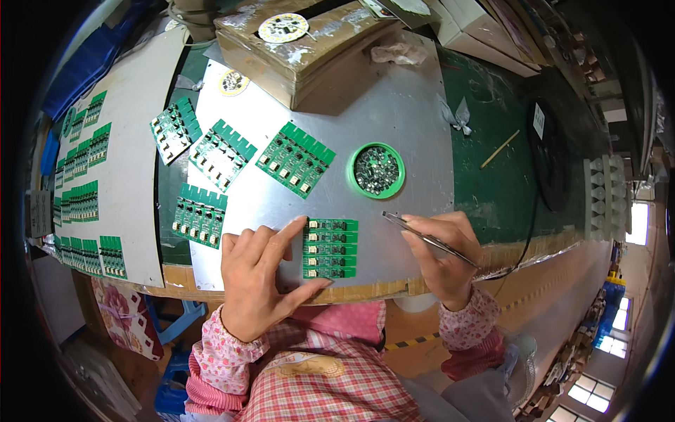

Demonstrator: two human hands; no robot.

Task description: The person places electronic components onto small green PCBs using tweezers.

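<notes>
A green circuit board panel [330,248] with rows of small parts lies flat near the front edge of the metal sheet. My left hand [256,274] grips it at its left side, the index finger at the upper left corner and the thumb along the lower edge. To the right of the panel, my right hand [446,257] is closed on a pair of metal tweezers [432,240]. Their tips point up and left, above the sheet and apart from the panel. Beyond them stands a round green dish [377,170] full of tiny electronic components.
Several more circuit board panels [295,160] lie on the metal sheet [411,116] to the left. Rows of boards fill a grey board [137,176] farther left. A worn cardboard box [309,56] stands at the back. A thin stick [500,149] rests on the green mat.
</notes>
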